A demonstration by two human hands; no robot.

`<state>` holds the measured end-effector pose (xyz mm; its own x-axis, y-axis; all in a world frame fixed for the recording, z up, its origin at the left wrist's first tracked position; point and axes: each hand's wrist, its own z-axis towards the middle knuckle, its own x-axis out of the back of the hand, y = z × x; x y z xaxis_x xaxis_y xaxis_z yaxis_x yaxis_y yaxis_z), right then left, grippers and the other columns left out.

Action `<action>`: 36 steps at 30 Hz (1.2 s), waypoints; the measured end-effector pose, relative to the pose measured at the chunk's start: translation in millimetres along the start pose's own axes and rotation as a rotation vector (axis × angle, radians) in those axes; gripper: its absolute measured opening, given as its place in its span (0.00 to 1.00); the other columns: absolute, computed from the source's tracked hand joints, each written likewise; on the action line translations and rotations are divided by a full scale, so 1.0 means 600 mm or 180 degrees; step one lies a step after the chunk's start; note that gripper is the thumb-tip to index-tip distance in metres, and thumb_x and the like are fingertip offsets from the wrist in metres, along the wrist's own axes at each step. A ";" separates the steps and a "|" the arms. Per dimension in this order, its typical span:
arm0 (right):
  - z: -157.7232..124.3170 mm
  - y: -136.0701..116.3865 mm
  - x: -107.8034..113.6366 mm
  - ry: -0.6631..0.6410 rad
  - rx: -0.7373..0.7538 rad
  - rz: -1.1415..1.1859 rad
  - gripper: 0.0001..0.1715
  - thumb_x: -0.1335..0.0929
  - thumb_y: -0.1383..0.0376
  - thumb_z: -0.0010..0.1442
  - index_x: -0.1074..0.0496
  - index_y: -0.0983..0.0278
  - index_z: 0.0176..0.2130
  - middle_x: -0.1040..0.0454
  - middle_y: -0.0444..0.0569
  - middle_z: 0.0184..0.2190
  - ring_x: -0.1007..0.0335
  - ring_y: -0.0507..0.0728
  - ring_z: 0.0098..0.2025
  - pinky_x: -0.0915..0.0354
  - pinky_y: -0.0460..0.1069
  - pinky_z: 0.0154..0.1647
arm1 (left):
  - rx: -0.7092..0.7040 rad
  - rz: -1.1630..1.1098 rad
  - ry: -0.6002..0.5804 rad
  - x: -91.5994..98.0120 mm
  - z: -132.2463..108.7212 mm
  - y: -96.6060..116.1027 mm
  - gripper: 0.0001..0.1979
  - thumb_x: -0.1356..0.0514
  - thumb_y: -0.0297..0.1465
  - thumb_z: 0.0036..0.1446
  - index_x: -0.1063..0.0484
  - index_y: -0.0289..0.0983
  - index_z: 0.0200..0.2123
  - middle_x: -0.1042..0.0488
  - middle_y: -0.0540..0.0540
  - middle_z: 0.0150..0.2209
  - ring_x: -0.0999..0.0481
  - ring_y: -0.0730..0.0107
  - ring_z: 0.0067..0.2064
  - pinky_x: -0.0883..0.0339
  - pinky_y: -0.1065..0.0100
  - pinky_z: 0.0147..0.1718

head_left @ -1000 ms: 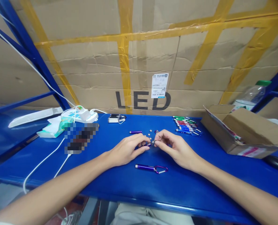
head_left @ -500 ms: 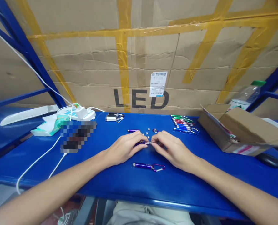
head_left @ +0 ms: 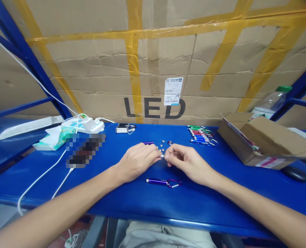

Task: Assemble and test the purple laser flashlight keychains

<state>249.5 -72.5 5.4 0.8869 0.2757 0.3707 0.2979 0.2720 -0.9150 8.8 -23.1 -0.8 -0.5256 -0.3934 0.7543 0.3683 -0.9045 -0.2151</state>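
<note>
My left hand (head_left: 138,160) is closed around a small penlight part, its body mostly under the fingers. The silver end (head_left: 162,156) of that part pokes out to the right, and the fingertips of my right hand (head_left: 187,162) pinch it. Just beyond the hands lie several button cells (head_left: 163,141) and a small carabiner piece (head_left: 170,142). Behind my left hand a purple tube (head_left: 148,143) is partly hidden. Nearer to me rests a whole purple penlight (head_left: 156,181) with its carabiner clip (head_left: 174,183) pointing right.
Green, red and blue penlights (head_left: 201,135) lie in a row at back right, black and white ones (head_left: 125,128) at back left. An open cardboard box (head_left: 261,151) and a black mouse (head_left: 296,173) are right. Left are a power strip (head_left: 91,127), tissues (head_left: 52,137) and white cables.
My left fingers have closed further over the penlight part, covering its purple body. My right hand has shifted slightly left, its fingers now pinching the silver end. The view has tilted a little.
</note>
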 end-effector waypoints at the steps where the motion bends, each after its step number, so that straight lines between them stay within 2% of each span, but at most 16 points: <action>1: 0.002 -0.003 -0.001 -0.0056 -0.0215 0.0288 0.24 0.28 0.44 0.68 0.28 0.62 0.37 0.25 0.45 0.29 0.37 0.52 0.26 0.42 0.48 0.27 | -0.0094 0.0107 0.0097 0.001 0.000 -0.001 0.09 0.46 0.31 0.78 0.27 0.37 0.47 0.17 0.43 0.42 0.17 0.65 0.41 0.30 0.64 0.38; 3: 0.005 -0.005 -0.002 -0.0170 -0.0507 0.0639 0.29 0.26 0.40 0.63 0.28 0.62 0.37 0.25 0.44 0.28 0.42 0.50 0.23 0.47 0.47 0.22 | -0.0163 0.0140 0.0215 0.003 0.001 -0.001 0.07 0.45 0.29 0.77 0.27 0.36 0.46 0.17 0.43 0.41 0.17 0.65 0.40 0.31 0.64 0.37; 5: 0.006 -0.004 -0.002 -0.0157 -0.0490 0.0689 0.29 0.25 0.40 0.62 0.28 0.62 0.38 0.26 0.44 0.28 0.42 0.49 0.23 0.47 0.46 0.21 | -0.0039 -0.0045 0.0217 0.003 0.002 -0.001 0.06 0.44 0.31 0.77 0.27 0.36 0.47 0.17 0.43 0.42 0.17 0.65 0.41 0.30 0.64 0.38; 8: 0.006 0.002 0.000 0.0119 -0.0114 0.0389 0.23 0.26 0.45 0.65 0.29 0.60 0.42 0.28 0.42 0.30 0.38 0.51 0.25 0.40 0.47 0.24 | 0.0306 -0.0422 0.0070 0.000 0.004 0.000 0.09 0.44 0.34 0.77 0.27 0.36 0.49 0.17 0.43 0.44 0.18 0.65 0.43 0.28 0.65 0.42; 10: 0.003 0.007 0.004 0.0268 0.0207 -0.0093 0.17 0.29 0.49 0.71 0.28 0.59 0.42 0.28 0.42 0.31 0.34 0.53 0.29 0.36 0.48 0.29 | 0.0475 -0.0647 -0.0026 -0.003 0.003 0.001 0.10 0.44 0.35 0.78 0.26 0.37 0.50 0.18 0.43 0.45 0.18 0.65 0.44 0.27 0.65 0.44; 13: -0.002 0.011 0.007 0.0289 0.0731 -0.0922 0.14 0.33 0.53 0.75 0.27 0.59 0.41 0.24 0.47 0.36 0.29 0.56 0.36 0.33 0.50 0.40 | 0.0643 -0.0962 -0.0095 -0.007 0.001 0.001 0.09 0.44 0.34 0.77 0.26 0.37 0.51 0.19 0.42 0.46 0.18 0.64 0.46 0.25 0.65 0.46; 15: -0.003 0.011 0.005 0.0274 0.0808 -0.1084 0.15 0.34 0.53 0.76 0.27 0.59 0.41 0.23 0.48 0.37 0.29 0.57 0.37 0.33 0.51 0.42 | 0.0646 -0.1022 -0.0106 -0.007 0.000 0.000 0.09 0.44 0.34 0.77 0.26 0.37 0.51 0.19 0.42 0.45 0.19 0.63 0.46 0.25 0.64 0.46; 18: -0.001 0.010 0.000 0.0157 0.0270 -0.0472 0.19 0.33 0.48 0.74 0.28 0.60 0.40 0.24 0.46 0.32 0.31 0.54 0.31 0.33 0.49 0.33 | 0.0460 -0.0784 -0.0098 -0.005 0.000 -0.002 0.10 0.44 0.35 0.77 0.26 0.36 0.50 0.19 0.42 0.44 0.19 0.63 0.45 0.26 0.64 0.44; 21: 0.005 0.007 -0.001 -0.0052 -0.0311 0.0480 0.26 0.27 0.43 0.66 0.27 0.62 0.38 0.23 0.45 0.30 0.35 0.50 0.24 0.37 0.47 0.23 | 0.0150 -0.0392 -0.0025 0.000 0.001 -0.003 0.10 0.45 0.33 0.78 0.26 0.36 0.49 0.18 0.43 0.41 0.18 0.64 0.43 0.27 0.65 0.41; 24: 0.009 0.005 0.002 -0.0159 -0.0572 0.0915 0.28 0.22 0.44 0.60 0.25 0.65 0.37 0.22 0.45 0.29 0.39 0.47 0.20 0.44 0.46 0.20 | -0.0046 -0.0126 0.0011 0.004 0.002 -0.003 0.10 0.45 0.32 0.78 0.25 0.35 0.48 0.19 0.43 0.40 0.19 0.65 0.40 0.28 0.65 0.39; 27: 0.011 0.006 0.006 -0.0261 -0.0652 0.0943 0.28 0.22 0.43 0.60 0.26 0.65 0.37 0.22 0.45 0.29 0.41 0.46 0.18 0.46 0.46 0.20 | -0.0004 -0.0153 -0.0104 0.003 0.001 -0.003 0.11 0.46 0.34 0.78 0.24 0.36 0.47 0.19 0.43 0.40 0.19 0.65 0.40 0.28 0.65 0.40; 29: 0.012 0.009 0.012 -0.0273 -0.0523 0.0726 0.27 0.26 0.42 0.64 0.27 0.64 0.38 0.21 0.45 0.30 0.40 0.47 0.19 0.45 0.46 0.20 | 0.0190 -0.0416 -0.0142 -0.001 0.000 -0.005 0.11 0.45 0.35 0.78 0.25 0.37 0.48 0.20 0.43 0.41 0.19 0.65 0.41 0.26 0.66 0.41; 31: 0.013 0.013 0.024 -0.0052 -0.0173 0.0188 0.23 0.31 0.45 0.70 0.28 0.62 0.39 0.22 0.46 0.32 0.35 0.50 0.24 0.41 0.47 0.24 | 0.0468 -0.0772 -0.0119 -0.004 -0.001 -0.008 0.11 0.44 0.35 0.77 0.25 0.37 0.50 0.21 0.43 0.43 0.19 0.65 0.43 0.25 0.66 0.44; 33: 0.013 0.020 0.041 0.0311 0.0327 -0.0724 0.16 0.34 0.52 0.75 0.28 0.61 0.40 0.22 0.47 0.35 0.29 0.54 0.33 0.35 0.49 0.34 | 0.0701 -0.1047 -0.0101 -0.006 -0.002 -0.013 0.10 0.42 0.35 0.76 0.25 0.37 0.52 0.22 0.43 0.44 0.20 0.65 0.44 0.25 0.66 0.45; 35: 0.012 0.027 0.062 0.0329 0.0559 -0.1528 0.11 0.32 0.57 0.74 0.27 0.60 0.41 0.22 0.48 0.37 0.28 0.57 0.38 0.35 0.52 0.41 | 0.0826 -0.1201 -0.0149 -0.007 -0.003 -0.018 0.10 0.41 0.35 0.75 0.24 0.37 0.52 0.22 0.43 0.44 0.20 0.65 0.44 0.26 0.66 0.45; 36: 0.012 0.031 0.072 0.0200 0.0616 -0.1746 0.09 0.31 0.58 0.73 0.27 0.60 0.41 0.23 0.48 0.38 0.28 0.58 0.40 0.35 0.53 0.43 | 0.0865 -0.1253 -0.0188 -0.007 -0.003 -0.019 0.10 0.40 0.35 0.75 0.24 0.37 0.52 0.22 0.44 0.43 0.20 0.66 0.43 0.26 0.66 0.45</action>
<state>290.6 -49.1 5.6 0.6422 -0.0068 0.7665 0.6549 0.5245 -0.5441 5.2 -11.3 -2.6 -0.6237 -0.0127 0.7816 0.3414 -0.9039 0.2578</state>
